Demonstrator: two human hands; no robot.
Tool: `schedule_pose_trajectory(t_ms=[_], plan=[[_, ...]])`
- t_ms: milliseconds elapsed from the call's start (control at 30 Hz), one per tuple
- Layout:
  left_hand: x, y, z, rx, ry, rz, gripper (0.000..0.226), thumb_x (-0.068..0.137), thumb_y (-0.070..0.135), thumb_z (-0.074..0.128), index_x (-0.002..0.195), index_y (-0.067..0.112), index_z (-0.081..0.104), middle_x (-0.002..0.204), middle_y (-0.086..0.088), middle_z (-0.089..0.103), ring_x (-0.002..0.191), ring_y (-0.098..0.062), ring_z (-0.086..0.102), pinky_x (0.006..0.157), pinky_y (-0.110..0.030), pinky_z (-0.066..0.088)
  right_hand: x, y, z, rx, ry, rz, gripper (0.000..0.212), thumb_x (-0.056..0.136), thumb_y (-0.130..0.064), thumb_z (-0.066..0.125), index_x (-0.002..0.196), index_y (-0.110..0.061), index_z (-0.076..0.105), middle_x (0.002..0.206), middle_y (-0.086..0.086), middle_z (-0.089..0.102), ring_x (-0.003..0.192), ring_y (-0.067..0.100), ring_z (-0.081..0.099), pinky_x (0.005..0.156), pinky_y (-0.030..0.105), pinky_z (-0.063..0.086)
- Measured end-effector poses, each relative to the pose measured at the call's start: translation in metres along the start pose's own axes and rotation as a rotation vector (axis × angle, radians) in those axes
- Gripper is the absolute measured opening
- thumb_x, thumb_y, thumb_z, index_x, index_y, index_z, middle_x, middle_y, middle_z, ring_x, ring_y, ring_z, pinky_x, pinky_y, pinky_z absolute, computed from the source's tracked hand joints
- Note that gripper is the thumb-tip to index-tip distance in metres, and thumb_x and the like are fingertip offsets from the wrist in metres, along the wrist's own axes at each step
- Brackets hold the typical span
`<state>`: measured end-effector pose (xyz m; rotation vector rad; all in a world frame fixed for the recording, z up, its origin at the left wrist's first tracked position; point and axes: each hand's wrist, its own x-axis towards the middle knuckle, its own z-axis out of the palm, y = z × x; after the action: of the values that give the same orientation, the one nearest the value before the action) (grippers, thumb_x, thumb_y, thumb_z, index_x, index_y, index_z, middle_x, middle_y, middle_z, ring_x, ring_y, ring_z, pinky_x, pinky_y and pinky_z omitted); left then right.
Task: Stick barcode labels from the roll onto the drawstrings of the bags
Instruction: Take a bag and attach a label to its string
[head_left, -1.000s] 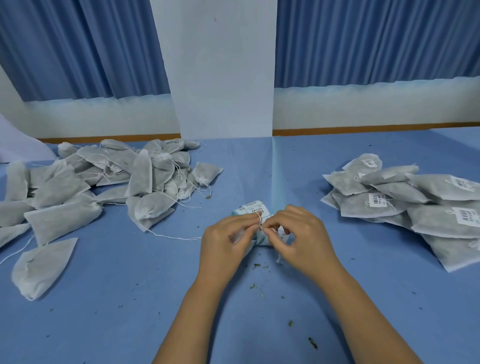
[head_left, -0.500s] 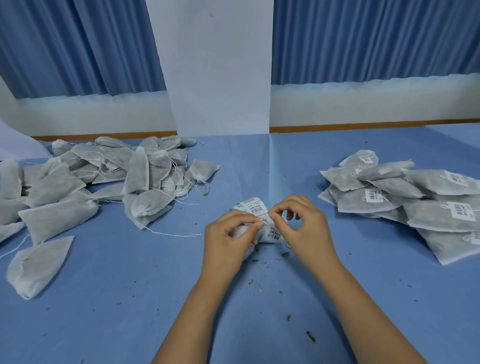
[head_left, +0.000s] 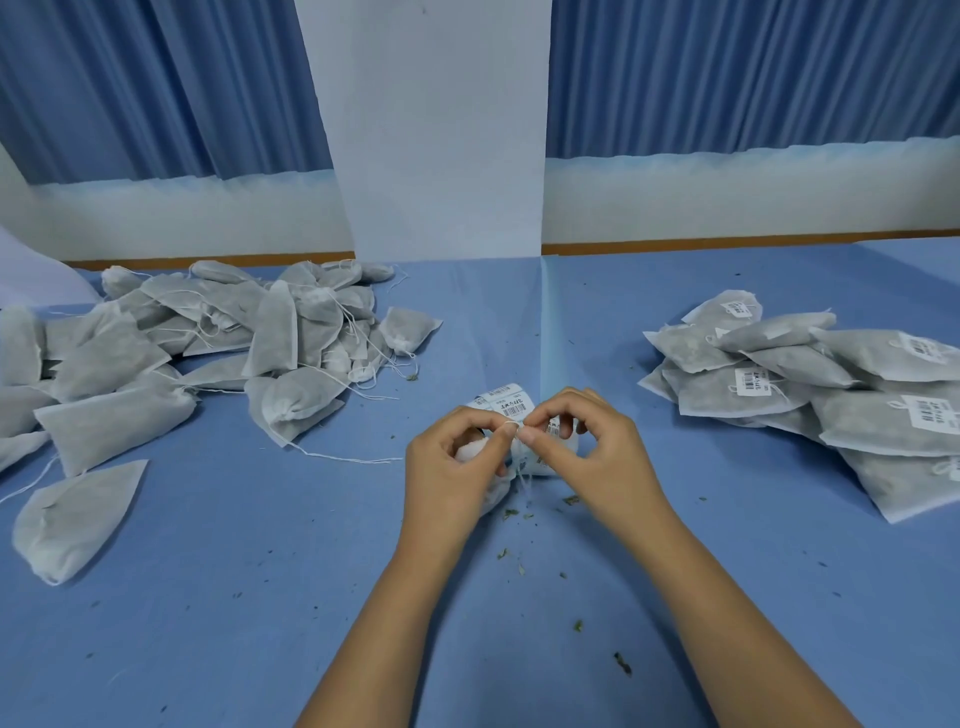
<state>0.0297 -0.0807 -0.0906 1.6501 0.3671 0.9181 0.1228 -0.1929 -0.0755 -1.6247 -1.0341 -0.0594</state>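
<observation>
Left hand (head_left: 451, 470) cradles a small white bag (head_left: 471, 451) under its curled lower fingers while its thumb and forefinger pinch the bag's drawstring (head_left: 511, 426). The right hand (head_left: 597, 460) meets it tip to tip, pinching the same thin loop with its other fingers loosely arched. Half a second ago the right fingertips were apart from the left, lifted just above the label roll (head_left: 506, 404); now the two hands have closed together on the string, just in front of the roll, which lies on the table (head_left: 260, 597). I take that to mean a label is being folded round the string, or is about to be, though whether one sits between the fingertips is hidden. Of the containers, the pile of unlabelled bags (head_left: 208, 353) lies well to the left, its white strings trailing loose. These are thin fabric pouches with a dark filling showing faintly through. Green crumbs (head_left: 511, 514), probably spilled filling, lie scattered on the cloth below the hands. Well to the right is the pile of labelled bags (head_left: 805, 384), several showing white barcode tags on their strings. The left pile looks larger, so I judge that much of the job remains.
</observation>
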Motion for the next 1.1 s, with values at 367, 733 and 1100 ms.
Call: schedule_pose_trajectory(t_ms=[367,733,1100], plan=[[0.000,0.009,0.004,-0.265,-0.141,-0.321,0.015,0.086,0.006,0.067,0.071,0.005,0.071,0.051,-0.006,0.046,0.045,-0.017,0.038,0.047,-0.020,0.035,0.001,0.006,0.002,-0.286,0.050,-0.180,0.011,0.085,-0.017,0.061,0.080,-0.008,0.066,0.078,-0.007,0.061,0.071,0.014,0.048,0.075,0.032,0.039],[0.003,0.004,-0.002,-0.277,-0.143,-0.280,0.014,0.086,0.015,0.067,0.076,0.010,0.075,0.054,-0.005,0.053,0.052,-0.015,0.050,0.054,-0.022,0.045,-0.001,0.005,0.004,-0.287,0.180,-0.413,0.011,0.079,-0.019,0.074,0.079,-0.008,0.072,0.079,-0.002,0.068,0.073,0.017,0.059,0.071,0.030,0.041],[-0.001,0.011,0.002,-0.260,-0.097,-0.315,0.017,0.088,0.006,0.065,0.075,0.008,0.075,0.054,-0.006,0.053,0.045,-0.015,0.045,0.046,-0.020,0.039,0.000,0.013,0.002,-0.370,0.242,-0.467,0.017,0.086,-0.017,0.064,0.077,-0.008,0.074,0.076,-0.001,0.069,0.072,0.018,0.060,0.074,0.025,0.038]])
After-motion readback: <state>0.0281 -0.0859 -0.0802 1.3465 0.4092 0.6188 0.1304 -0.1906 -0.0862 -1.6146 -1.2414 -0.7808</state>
